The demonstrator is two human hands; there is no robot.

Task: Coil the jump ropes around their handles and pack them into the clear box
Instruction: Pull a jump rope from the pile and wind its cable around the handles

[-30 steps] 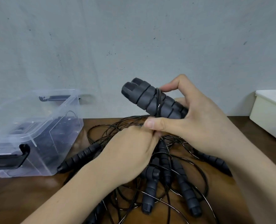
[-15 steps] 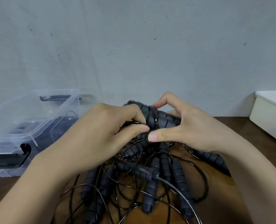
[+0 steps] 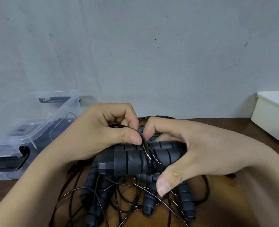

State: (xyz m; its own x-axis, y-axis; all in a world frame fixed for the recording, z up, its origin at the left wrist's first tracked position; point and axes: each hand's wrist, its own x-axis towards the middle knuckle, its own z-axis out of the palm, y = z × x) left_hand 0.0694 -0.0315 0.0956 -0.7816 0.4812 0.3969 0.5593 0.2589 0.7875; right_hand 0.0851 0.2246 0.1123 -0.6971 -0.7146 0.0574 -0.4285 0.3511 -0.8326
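Note:
My right hand (image 3: 191, 151) grips a pair of dark ribbed jump rope handles (image 3: 132, 161), held side by side and lying level over the pile. My left hand (image 3: 101, 133) pinches the thin black rope (image 3: 147, 152) between thumb and forefinger, where it crosses the handles in a few turns. Below lies a tangle of several more handles (image 3: 149, 202) and loose black cords on the brown table. The clear box (image 3: 29, 128) stands at the left with dark coiled ropes inside.
A white bin (image 3: 276, 118) sits at the right edge of the table. A grey wall rises close behind. The clear box has black latch handles (image 3: 6, 163), one at its near end.
The held handles have dropped from a raised, tilted pose to level and nearer the pile. My left hand rose from under them and now pinches the rope on top.

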